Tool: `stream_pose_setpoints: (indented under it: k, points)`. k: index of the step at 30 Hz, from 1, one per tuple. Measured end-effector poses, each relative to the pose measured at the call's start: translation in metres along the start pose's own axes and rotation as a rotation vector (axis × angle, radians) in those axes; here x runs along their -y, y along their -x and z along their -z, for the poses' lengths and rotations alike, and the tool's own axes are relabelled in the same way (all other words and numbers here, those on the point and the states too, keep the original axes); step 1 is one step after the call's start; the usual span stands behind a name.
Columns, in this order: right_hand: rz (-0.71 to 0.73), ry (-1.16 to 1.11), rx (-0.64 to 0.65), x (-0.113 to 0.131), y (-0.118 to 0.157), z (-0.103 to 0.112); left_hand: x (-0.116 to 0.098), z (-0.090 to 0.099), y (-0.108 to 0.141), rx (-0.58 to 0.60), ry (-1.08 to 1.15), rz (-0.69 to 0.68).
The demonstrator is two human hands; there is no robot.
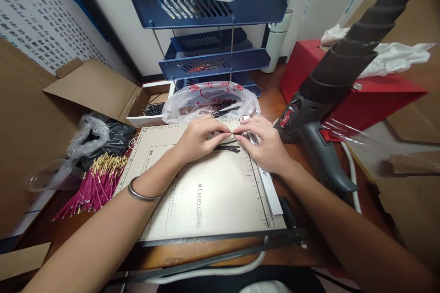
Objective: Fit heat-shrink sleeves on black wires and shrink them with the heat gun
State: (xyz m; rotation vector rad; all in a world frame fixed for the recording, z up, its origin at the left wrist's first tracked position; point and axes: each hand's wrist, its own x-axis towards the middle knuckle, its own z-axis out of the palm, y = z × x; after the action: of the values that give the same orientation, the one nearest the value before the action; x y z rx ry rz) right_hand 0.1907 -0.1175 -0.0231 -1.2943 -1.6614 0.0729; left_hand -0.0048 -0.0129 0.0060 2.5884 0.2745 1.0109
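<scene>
Nearest the viewer, well below the fingers, a dark bar (285, 238) crosses the front edge of a cream gridded board (223, 201). Over the board's far part, the left hand (199, 139) pinches with thumb and forefinger, and the right hand (263, 142) meets it, its thumb and forefinger closing on the same spot. Between the two sets of fingertips sits a thin dark piece (233, 133) with a paler bit; its exact form is too small to tell.

The step in hand appears to be fine two-handed work on this one piece. The next move, as I judge it, calls for a light, steady pinch with both sets of tips in line, since so slight a piece could slip.

Just below the fingertips lie black wires (228, 148). Well to the left of the fingers spreads a heap of maroon wires (103, 178) with gold ends; to the right stands a gun-shaped tool (318, 119). Beyond the fingers lies a clear bag (206, 100) with red print, and farther back rises a blue rack (206, 11).
</scene>
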Motion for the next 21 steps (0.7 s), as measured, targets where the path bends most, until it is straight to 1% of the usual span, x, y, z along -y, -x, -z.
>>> stream_pose_setpoints:
  k: [4, 7, 14, 21]
  points:
    - [0.044, 0.027, -0.004, 0.0007, -0.0006, 0.0007, -0.0005, 0.0004, -0.0004, -0.006, 0.005, -0.014]
    - [0.071, 0.046, -0.01, 0.0012, -0.0006, 0.0012, -0.0012, 0.0012, -0.0003, -0.022, -0.008, 0.012]
    - [0.088, 0.052, -0.001, 0.0028, -0.001, 0.0021, -0.0028, 0.0001, 0.0002, -0.045, 0.028, 0.078]
    - [0.101, 0.056, -0.018, 0.0038, -0.0015, 0.0033, -0.0049, -0.0006, -0.0006, -0.048, 0.088, 0.098]
